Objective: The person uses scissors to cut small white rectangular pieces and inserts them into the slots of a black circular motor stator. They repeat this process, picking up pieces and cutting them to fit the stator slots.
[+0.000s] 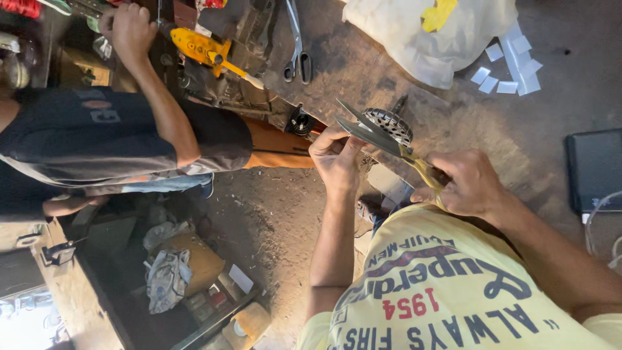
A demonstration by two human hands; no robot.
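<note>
left hand (pixel 337 155): raised, fingers pinched in a grip | right hand (pixel 470 185): fist-closed grip, forearm bent

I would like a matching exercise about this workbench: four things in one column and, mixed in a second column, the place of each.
Things:
1. shears
2. round metal part
3. white plastic bag
4. yellow tool

Places:
A. top of the picture, on the bench
B. beside another person's hand
C. handles in the right hand
D. on the bench edge behind the blades, above the left hand

Pairs: 1-C, 2-D, 3-A, 4-B
</note>
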